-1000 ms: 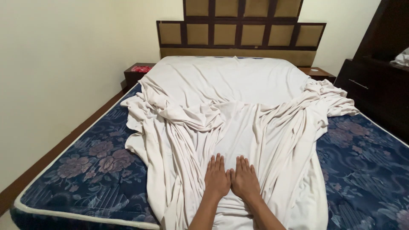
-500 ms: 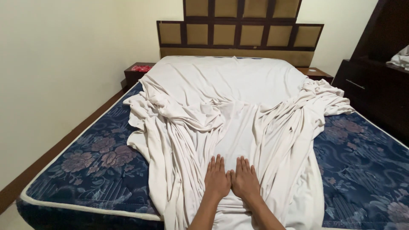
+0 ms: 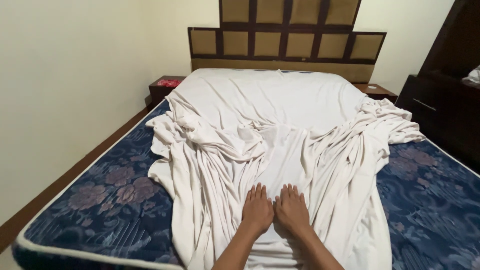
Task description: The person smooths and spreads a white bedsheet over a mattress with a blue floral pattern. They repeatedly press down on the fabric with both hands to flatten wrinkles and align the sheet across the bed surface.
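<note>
1. A small red packet (image 3: 168, 83), flat and crumpled-looking, lies on the dark wooden nightstand (image 3: 159, 91) left of the headboard (image 3: 285, 42).
2. No labels, signs or screens show.

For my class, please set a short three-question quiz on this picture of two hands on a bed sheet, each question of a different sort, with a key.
1. True or false: the left hand and the right hand lie flat, palms down, side by side on the white sheet.
2. Which part of the floral blue mattress is bare? A) only the head end B) both sides near the foot C) none
3. Fill in: the small red thing lies on the dark ____ beside the headboard.

Key: 1 true; 2 B; 3 nightstand.
</note>
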